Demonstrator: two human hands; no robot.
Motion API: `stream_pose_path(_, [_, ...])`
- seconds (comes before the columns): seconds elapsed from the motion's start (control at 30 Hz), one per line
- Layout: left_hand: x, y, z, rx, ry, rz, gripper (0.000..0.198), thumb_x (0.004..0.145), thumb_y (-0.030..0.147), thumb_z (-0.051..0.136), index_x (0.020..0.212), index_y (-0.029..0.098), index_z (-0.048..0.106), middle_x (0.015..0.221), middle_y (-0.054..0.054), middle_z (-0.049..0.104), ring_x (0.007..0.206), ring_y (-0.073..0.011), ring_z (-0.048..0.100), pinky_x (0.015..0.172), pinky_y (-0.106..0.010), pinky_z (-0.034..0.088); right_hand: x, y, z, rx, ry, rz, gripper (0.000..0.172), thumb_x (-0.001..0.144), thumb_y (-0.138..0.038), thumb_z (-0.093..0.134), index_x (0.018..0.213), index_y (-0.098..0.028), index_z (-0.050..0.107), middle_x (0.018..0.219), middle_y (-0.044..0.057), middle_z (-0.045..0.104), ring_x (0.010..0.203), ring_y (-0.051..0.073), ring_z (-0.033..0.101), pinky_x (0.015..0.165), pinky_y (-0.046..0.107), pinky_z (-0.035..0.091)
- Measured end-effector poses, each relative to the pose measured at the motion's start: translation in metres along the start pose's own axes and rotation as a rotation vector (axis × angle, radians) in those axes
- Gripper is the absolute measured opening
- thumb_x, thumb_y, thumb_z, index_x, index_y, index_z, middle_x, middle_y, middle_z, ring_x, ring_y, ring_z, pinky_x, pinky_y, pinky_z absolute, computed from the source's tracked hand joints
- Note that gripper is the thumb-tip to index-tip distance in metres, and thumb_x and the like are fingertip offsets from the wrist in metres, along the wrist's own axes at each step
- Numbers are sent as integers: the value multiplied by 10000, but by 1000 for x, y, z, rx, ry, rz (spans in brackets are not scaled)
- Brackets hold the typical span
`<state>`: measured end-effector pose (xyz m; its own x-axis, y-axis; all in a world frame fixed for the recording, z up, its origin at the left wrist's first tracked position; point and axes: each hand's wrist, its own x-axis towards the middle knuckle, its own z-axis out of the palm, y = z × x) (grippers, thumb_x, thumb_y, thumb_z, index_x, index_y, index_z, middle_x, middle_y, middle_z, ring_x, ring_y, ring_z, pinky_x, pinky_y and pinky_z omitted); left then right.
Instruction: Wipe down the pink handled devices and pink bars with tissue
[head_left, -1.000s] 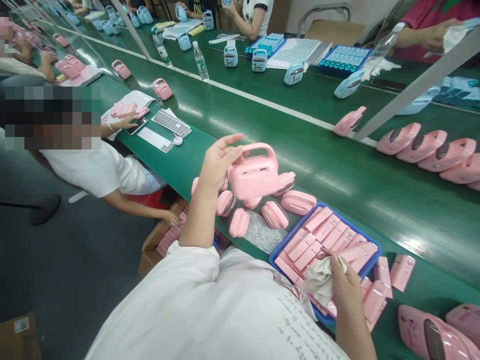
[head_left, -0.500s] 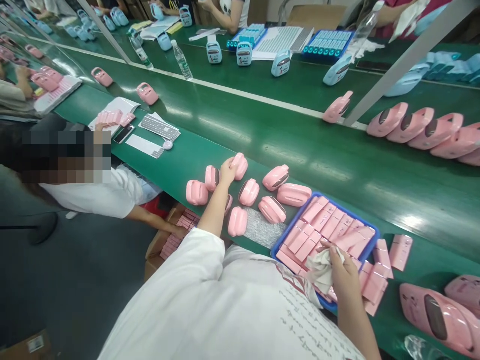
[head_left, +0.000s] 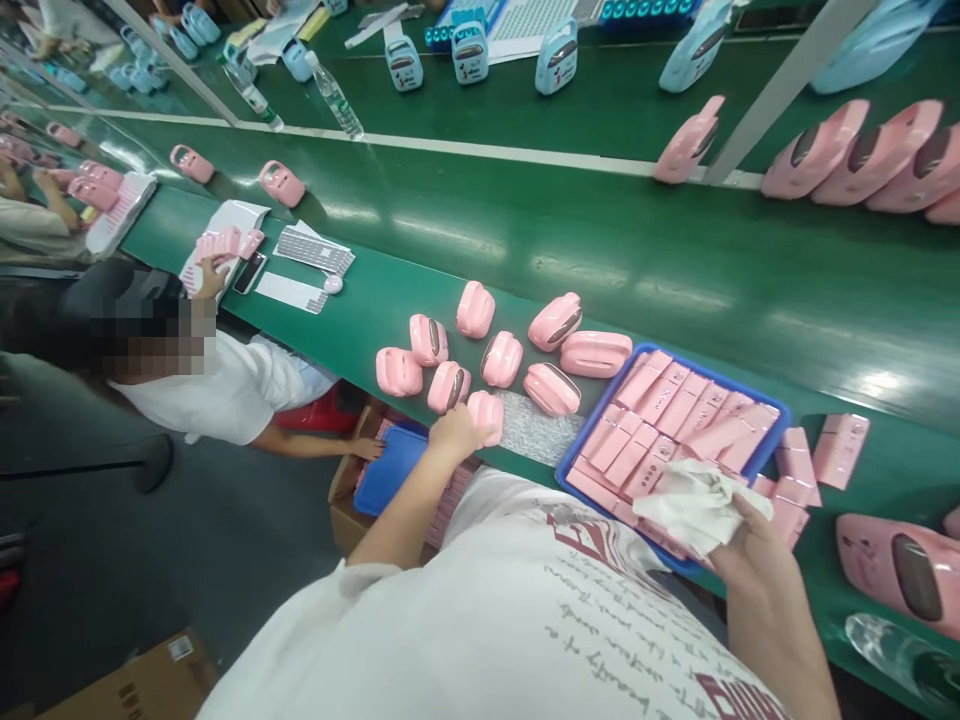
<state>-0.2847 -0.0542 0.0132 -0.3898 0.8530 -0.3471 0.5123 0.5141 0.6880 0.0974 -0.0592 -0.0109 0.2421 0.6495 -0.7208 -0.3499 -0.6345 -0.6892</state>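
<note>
My left hand [head_left: 454,434] is closed on a glossy pink plastic housing [head_left: 487,416] at the near edge of the green bench. Several more pink housings stand in a loose group just beyond it, some with dark oval windows. A crumpled white cloth [head_left: 694,503] is gripped in my right hand [head_left: 761,545], above the near right part of a blue tray [head_left: 574,455]. Rows of pink rectangular pieces [head_left: 637,440] fill that tray. A sheet of bubble wrap [head_left: 541,425] lies between the housings and the tray.
More pink pieces [head_left: 841,450] lie right of the tray, near a large pink housing [head_left: 889,570] and a clear bottle [head_left: 896,650]. To the left, a co-worker [head_left: 217,385] reaches toward a blue tray [head_left: 390,468] over a cardboard box. A metal post [head_left: 784,90] rises at the right.
My left hand has left the far housing and come nearer, onto another one. My right hand has shifted right with the cloth. A blue tray now shows at the co-worker's box.
</note>
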Motion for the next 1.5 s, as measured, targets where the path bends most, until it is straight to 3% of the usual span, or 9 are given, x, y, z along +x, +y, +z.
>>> stream_pose_path(0.2, [-24,2,-4,338,38,-214,101,772,233,549,708,223,473,710,-94,617,822,-288,639,789,-378,428,-9,-14,2,164,124,139,230,664,-310,641,874,-222,672,955,103,697,859,288,665,708,434,573])
stream_pose_path(0.3, [-32,21,-27,388,26,-194,85,783,279,539,733,213,516,745,-115,636,833,-330,634,775,-409,417,-12,-22,8,181,99,118,237,657,-265,647,886,-211,676,936,81,699,837,246,667,676,377,579])
stream_pose_path(0.43, [-55,60,-47,423,-35,-42,199,834,390,472,768,217,547,758,-59,630,757,-251,601,692,-326,395,-14,-22,30,198,8,41,244,676,-243,621,910,-178,642,947,74,698,879,230,669,700,362,580])
stream_pose_path(0.73, [-82,136,9,17,-121,324,210,816,388,547,846,199,633,754,-2,623,722,-155,549,706,-265,412,-72,-22,104,289,-479,-41,537,699,-596,648,1051,-192,632,1119,65,681,1132,254,592,883,355,534])
stream_pose_path(0.83, [-91,137,34,-274,-176,344,289,754,398,639,950,186,641,961,-51,658,907,-198,594,820,-289,448,-75,-28,103,342,-382,-50,509,689,-599,638,1024,-215,633,1072,39,698,1113,255,603,880,369,538])
stream_pose_path(1.0, [-110,122,75,-746,-404,241,858,541,311,838,1304,213,458,1371,-111,497,1251,-268,488,979,-331,449,-71,-26,92,396,-300,-84,524,714,-637,604,1025,-216,626,1098,46,689,1104,249,608,836,369,553])
stream_pose_path(1.23, [-99,118,90,-999,-410,-131,707,443,367,859,1073,164,608,1120,-101,676,1129,-288,582,957,-402,472,-75,-20,55,332,-139,-110,515,546,-416,796,970,-169,640,994,68,711,972,270,661,801,404,570])
stream_pose_path(1.37, [-91,116,84,-1021,-464,-164,677,408,321,853,1033,170,641,1039,-88,707,1108,-289,594,937,-396,478,-80,-36,-3,363,316,-294,432,541,-338,757,923,-181,630,1141,97,664,1067,308,629,924,505,532])
stream_pose_path(1.5, [-92,107,77,-954,-491,-134,635,402,260,835,1005,184,653,1027,-72,709,1101,-284,596,925,-394,485,-85,-50,-84,130,877,-823,353,736,-365,638,1080,-294,607,1265,78,592,1235,289,519,1048,485,444])
